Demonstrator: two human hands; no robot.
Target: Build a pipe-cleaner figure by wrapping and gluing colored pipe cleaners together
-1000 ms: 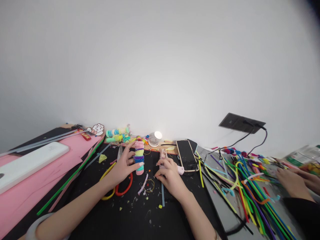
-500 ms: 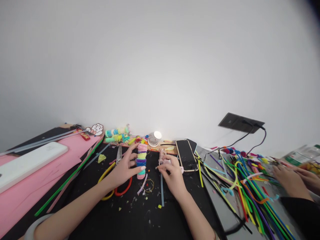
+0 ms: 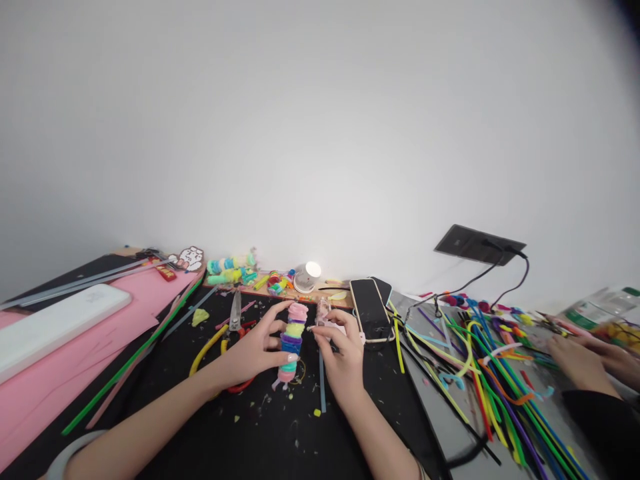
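Observation:
My left hand is closed around a short upright roll with fuzzy bands of pink, yellow, purple, blue and mint. Thumb and fingers grip its sides, and its top leans slightly right. My right hand is just right of the roll, with thumb and index finger pinched together on a tiny pale bit too small to name. Behind those fingers stands a small pinkish, see-through object. Scissors with red and yellow handles lie partly under my left hand and wrist. A grey-blue strip lies below my right hand.
A phone, a small lit lamp and more banded fuzzy rolls stand along the wall. Pink paper bears a white oblong case. Colourful pipe cleaners spread rightward, near another person's hands. Scraps dot the black mat.
My left hand has shifted the banded roll slightly right and down, tilting it, nearer to my right hand. My right fingertips have moved slightly left toward the roll.

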